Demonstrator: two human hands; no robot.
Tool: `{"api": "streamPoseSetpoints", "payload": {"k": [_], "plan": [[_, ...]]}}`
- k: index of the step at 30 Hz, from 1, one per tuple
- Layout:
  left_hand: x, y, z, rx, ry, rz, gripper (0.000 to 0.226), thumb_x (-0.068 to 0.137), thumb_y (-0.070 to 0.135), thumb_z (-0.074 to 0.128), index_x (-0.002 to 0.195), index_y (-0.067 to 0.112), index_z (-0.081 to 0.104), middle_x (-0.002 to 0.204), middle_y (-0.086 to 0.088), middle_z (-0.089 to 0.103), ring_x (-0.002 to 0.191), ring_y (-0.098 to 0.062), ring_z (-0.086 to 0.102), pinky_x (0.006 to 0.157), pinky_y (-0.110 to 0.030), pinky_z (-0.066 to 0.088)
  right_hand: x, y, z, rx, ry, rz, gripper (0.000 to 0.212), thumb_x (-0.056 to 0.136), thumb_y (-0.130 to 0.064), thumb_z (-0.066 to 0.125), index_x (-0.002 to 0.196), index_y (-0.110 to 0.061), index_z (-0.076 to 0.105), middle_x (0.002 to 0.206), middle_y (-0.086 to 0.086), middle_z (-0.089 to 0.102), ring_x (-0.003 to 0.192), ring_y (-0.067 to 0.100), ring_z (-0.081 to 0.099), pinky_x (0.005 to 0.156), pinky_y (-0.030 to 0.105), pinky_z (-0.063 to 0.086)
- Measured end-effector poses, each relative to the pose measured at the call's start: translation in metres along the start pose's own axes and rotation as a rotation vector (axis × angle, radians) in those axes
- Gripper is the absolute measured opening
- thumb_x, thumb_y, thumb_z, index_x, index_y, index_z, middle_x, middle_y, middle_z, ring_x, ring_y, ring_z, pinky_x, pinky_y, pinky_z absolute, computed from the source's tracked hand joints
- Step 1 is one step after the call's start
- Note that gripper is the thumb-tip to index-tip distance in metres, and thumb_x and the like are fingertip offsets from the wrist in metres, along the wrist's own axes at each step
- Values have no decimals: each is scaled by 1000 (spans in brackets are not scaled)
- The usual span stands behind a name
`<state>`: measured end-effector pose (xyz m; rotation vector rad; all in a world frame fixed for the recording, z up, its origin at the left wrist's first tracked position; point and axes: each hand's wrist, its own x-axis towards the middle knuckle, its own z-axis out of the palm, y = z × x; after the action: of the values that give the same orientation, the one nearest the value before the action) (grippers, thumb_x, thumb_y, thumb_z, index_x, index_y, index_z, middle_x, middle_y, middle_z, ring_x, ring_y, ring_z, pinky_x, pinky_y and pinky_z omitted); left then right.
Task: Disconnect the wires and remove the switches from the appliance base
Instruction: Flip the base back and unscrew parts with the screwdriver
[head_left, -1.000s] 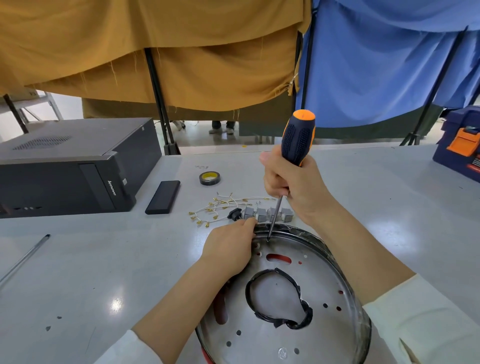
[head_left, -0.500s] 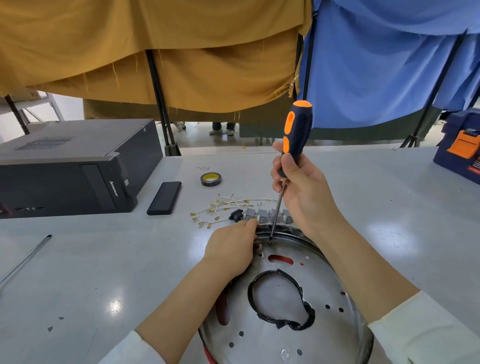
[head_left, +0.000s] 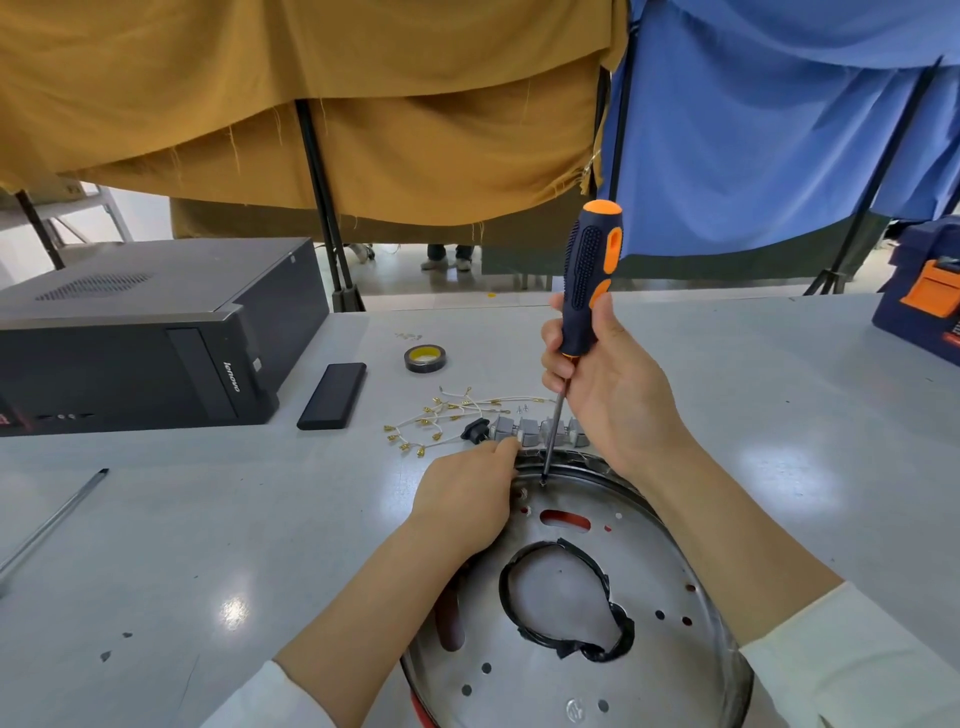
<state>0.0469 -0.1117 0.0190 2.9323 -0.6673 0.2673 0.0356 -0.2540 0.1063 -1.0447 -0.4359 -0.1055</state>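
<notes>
The round metal appliance base (head_left: 639, 670) lies in front of me with a black taped ring in its middle. My right hand (head_left: 608, 395) grips the black-and-orange screwdriver (head_left: 589, 280) upright, its tip on a screw at the base's far rim. My left hand (head_left: 467, 493) rests on the rim beside the tip, fingers curled over the edge and pinching a small white part. A row of grey switches (head_left: 530, 431) and a black connector sit on the table just beyond the rim. Loose white wires (head_left: 441, 421) with brass terminals lie left of them.
A black computer case (head_left: 145, 332) stands at the left, with a flat black device (head_left: 332, 396) and a roll of tape (head_left: 426, 358) near it. A thin metal rod (head_left: 52, 519) lies at the left edge. A blue-and-orange toolbox (head_left: 924, 296) sits far right.
My right hand has slid down to the bottom of the screwdriver handle and the handle has turned. The tip stays on the same screw. My left hand has kept its place.
</notes>
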Motion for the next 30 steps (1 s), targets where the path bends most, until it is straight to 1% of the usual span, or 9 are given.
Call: {"api": "streamPoseSetpoints", "payload": {"k": [5, 9, 13, 15, 19, 22, 25, 27, 30], "plan": [[-1, 0, 0, -2, 1, 2, 19, 97, 18, 41, 116, 19, 42, 114, -3, 57, 97, -29, 59, 62, -32, 31, 0, 1, 0, -112, 66, -37, 25, 88, -25, 60, 97, -13, 40, 70, -3, 48, 54, 11, 30, 54, 24, 29], [0, 1, -1, 0, -1, -1, 19, 98, 18, 41, 117, 19, 42, 114, -3, 58, 97, -29, 59, 63, -32, 33, -1, 2, -1, -41, 25, -64, 24, 90, -29, 51, 101, -8, 49, 78, 1, 55, 62, 14, 40, 60, 26, 37], [-1, 1, -1, 9, -1, 4, 20, 98, 17, 40, 118, 18, 42, 116, -4, 57, 99, -30, 59, 64, -33, 33, -1, 1, -2, -20, 26, -42, 35, 99, -34, 37, 115, -7, 52, 78, 0, 53, 60, 10, 39, 61, 24, 36], [-1, 1, -1, 7, -3, 4, 20, 98, 18, 40, 118, 18, 42, 116, -4, 57, 99, -31, 59, 64, -33, 34, 0, 1, -2, -27, 57, -40, 29, 94, -33, 45, 112, -11, 47, 75, 0, 49, 55, 8, 36, 57, 23, 35], [0, 0, -1, 4, -4, 1, 18, 98, 17, 41, 116, 18, 43, 114, -3, 58, 97, -30, 59, 64, -33, 34, 1, 3, -2, -171, 126, -84, 17, 92, -10, 58, 96, -13, 42, 73, 2, 43, 53, 11, 36, 58, 26, 36], [0, 0, -1, 3, -8, -3, 18, 98, 17, 41, 115, 18, 43, 113, -3, 58, 96, -30, 59, 64, -33, 34, 0, 4, -2, -167, 75, -109, 18, 86, -20, 57, 98, -10, 48, 73, 0, 54, 62, 15, 45, 64, 28, 41], [0, 1, -1, -2, -7, -6, 18, 98, 17, 41, 115, 19, 43, 114, -3, 58, 98, -30, 59, 64, -33, 33, -1, 5, -2, -133, 27, -100, 31, 90, -27, 49, 113, -7, 54, 79, 0, 56, 64, 14, 44, 64, 26, 40], [0, 1, -1, 4, -8, -5, 17, 98, 18, 40, 115, 19, 43, 114, -3, 58, 98, -30, 59, 64, -33, 33, 0, 4, -2, -89, 18, -83, 32, 95, -28, 47, 120, -9, 50, 79, 1, 51, 60, 11, 38, 60, 24, 35], [0, 1, -1, 15, -6, -4, 18, 98, 18, 40, 116, 18, 43, 114, -3, 58, 97, -30, 59, 64, -34, 33, 3, 3, -2, -150, 97, -68, 27, 92, -20, 56, 114, -15, 40, 71, -3, 48, 52, 9, 34, 54, 22, 35]]}}
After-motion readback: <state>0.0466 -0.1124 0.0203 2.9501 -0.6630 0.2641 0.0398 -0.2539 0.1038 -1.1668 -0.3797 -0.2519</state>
